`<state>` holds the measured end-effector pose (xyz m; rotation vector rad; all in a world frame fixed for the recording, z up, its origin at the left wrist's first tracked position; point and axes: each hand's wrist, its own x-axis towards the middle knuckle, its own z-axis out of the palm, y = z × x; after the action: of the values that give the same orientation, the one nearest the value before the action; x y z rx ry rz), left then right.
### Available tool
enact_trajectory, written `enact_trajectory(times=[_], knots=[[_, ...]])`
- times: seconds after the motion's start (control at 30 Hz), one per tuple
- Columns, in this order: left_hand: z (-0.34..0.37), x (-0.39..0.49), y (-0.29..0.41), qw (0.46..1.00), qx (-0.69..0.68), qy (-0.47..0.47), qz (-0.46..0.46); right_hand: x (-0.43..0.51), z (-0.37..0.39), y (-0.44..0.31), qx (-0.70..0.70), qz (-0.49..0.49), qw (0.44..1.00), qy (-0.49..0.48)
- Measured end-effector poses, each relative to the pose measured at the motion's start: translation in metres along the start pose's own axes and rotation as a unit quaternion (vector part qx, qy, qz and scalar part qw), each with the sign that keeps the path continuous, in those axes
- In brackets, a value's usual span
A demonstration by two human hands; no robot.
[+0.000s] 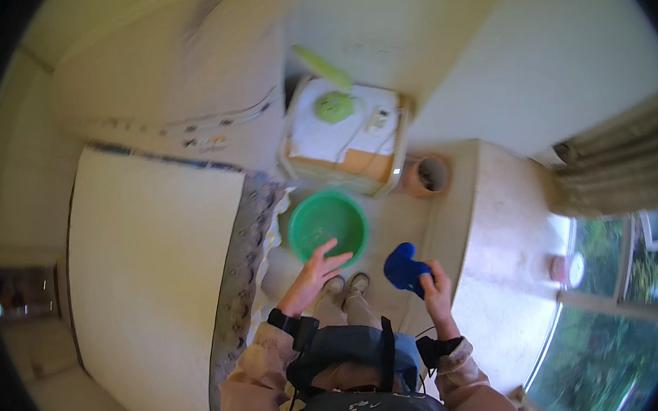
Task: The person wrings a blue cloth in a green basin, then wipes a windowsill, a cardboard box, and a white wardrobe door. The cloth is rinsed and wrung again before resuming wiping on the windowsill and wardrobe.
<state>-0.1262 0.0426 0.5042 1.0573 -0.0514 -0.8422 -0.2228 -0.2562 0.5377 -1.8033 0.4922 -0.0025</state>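
Gripped in my right hand (439,291) is a bunched blue cloth item (405,269), perhaps a cleaning glove or mitt; blur hides its exact kind. My left hand (318,273) holds nothing, its fingers spread over the near edge of a green plastic basin (330,220). The basin stands on the floor just ahead of my shoes (347,285). What looks like shallow water lies in it, though blur leaves this unsure.
A bed (152,242) with a padded headboard (174,78) fills the left. Ahead, a bedside table (381,164) carries a green lamp (333,105) and a power strip (379,119). Beside it stands a pinkish bin (428,175). A wide window ledge (489,251) and curtain (615,165) are rightward.
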Motion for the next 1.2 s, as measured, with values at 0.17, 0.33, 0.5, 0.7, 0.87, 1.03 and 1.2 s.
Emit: enact_trajectory(times=[0.17,0.33,0.5,0.7,0.87,1.03,1.2], knots=[[0.063,0.017,-0.011,0.968,0.249,-0.033,-0.018,-0.049,-0.016,-0.067,-0.201,-0.225,0.953,0.003],[0.114,0.027,-0.004,0.962,0.254,-0.097,0.002,-0.103,-0.040,-0.099,-0.387,-0.232,0.871,0.193],[0.166,0.028,0.005,0.895,0.363,-0.184,0.184,-0.151,-0.049,-0.079,-0.279,-0.050,0.916,0.285],[0.231,0.029,-0.010,0.935,0.145,-0.300,-0.123,-0.214,-0.078,-0.046,0.015,-0.021,0.938,0.346],[0.295,0.017,-0.058,0.903,0.152,-0.320,-0.242,-0.271,-0.107,-0.018,0.165,-0.007,0.916,0.365],[0.359,0.005,-0.127,0.813,0.272,-0.395,-0.329,-0.334,-0.142,0.030,0.273,0.013,0.888,0.371],[0.435,-0.017,-0.206,0.834,0.235,-0.402,-0.297,-0.406,-0.190,0.093,0.361,0.063,0.835,0.410]])
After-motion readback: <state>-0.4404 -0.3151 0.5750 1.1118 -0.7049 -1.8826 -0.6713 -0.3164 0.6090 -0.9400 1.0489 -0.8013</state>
